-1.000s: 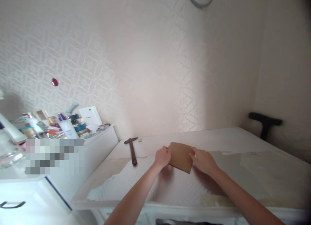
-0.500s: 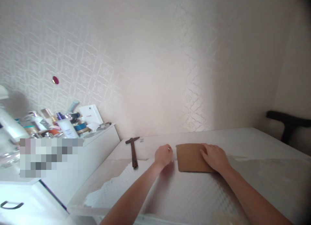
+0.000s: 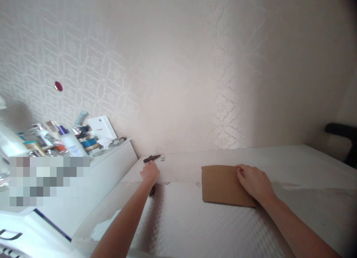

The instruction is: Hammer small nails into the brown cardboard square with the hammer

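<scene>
My left hand (image 3: 150,173) is over the handle of a hammer (image 3: 152,158), its fingers curled round the part just below the head. The hammer lies on a white tabletop, its dark head toward the wall and the handle's end showing below my wrist. My right hand (image 3: 255,181) grips the right side of a brown cardboard piece (image 3: 223,185), thumb near the top edge. A row of small dark marks runs near the cardboard's upper left edge. The right fingers are partly hidden.
Left of the table stands a white cabinet (image 3: 111,159) crowded with bottles, jars and a white box (image 3: 102,127). Patterned wallpaper backs the table. A black chair part (image 3: 341,129) is at the right edge. A textured clear cover (image 3: 189,221) lies across the table's front.
My left hand has moved left from beside the cardboard to the hammer. My right hand stays at the cardboard, which is turned slightly, and the view has shifted a little.
</scene>
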Available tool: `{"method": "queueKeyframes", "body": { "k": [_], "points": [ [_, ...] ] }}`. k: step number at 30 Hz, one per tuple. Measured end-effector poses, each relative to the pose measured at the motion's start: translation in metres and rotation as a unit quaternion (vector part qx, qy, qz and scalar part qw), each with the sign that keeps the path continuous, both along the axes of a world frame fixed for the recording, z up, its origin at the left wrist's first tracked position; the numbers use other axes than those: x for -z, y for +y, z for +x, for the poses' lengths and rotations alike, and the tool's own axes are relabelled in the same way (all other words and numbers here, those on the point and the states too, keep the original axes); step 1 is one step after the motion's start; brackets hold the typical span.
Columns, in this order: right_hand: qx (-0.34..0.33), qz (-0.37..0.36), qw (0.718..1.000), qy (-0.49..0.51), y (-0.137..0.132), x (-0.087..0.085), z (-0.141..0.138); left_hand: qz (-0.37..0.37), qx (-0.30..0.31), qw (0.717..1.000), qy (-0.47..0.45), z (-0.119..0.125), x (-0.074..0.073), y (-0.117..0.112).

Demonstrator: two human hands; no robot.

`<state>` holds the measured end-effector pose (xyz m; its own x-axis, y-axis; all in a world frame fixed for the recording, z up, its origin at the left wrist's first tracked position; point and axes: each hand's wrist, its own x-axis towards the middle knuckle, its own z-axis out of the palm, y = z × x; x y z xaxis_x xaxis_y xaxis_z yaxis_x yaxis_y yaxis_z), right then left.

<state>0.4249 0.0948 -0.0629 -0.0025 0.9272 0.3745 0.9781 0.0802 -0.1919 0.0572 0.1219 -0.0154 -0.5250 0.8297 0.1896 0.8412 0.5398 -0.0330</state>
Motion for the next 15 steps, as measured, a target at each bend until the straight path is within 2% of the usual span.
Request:
{"method": "queueKeyframes", "body": {
  "k": [3, 7, 12, 15],
  "points": [
    [-0.003, 0.005, 1.000, 0.000, 0.002, 0.003, 0.002, -0.031, -0.005, 0.999, -0.016, -0.012, -0.005, -0.001],
    [-0.014, 0.019, 1.000, 0.000, 0.004, 0.007, 0.004, -0.024, 0.002, 1.000, 0.012, -0.025, -0.007, -0.002],
    [-0.027, 0.033, 0.999, -0.003, 0.008, 0.015, 0.007, 0.016, 0.124, 0.992, 0.031, -0.027, 0.002, 0.014],
    [-0.040, 0.047, 0.998, 0.006, 0.009, 0.019, 0.007, 0.018, 0.150, 0.988, 0.012, -0.024, 0.009, 0.030]
  ]
}}
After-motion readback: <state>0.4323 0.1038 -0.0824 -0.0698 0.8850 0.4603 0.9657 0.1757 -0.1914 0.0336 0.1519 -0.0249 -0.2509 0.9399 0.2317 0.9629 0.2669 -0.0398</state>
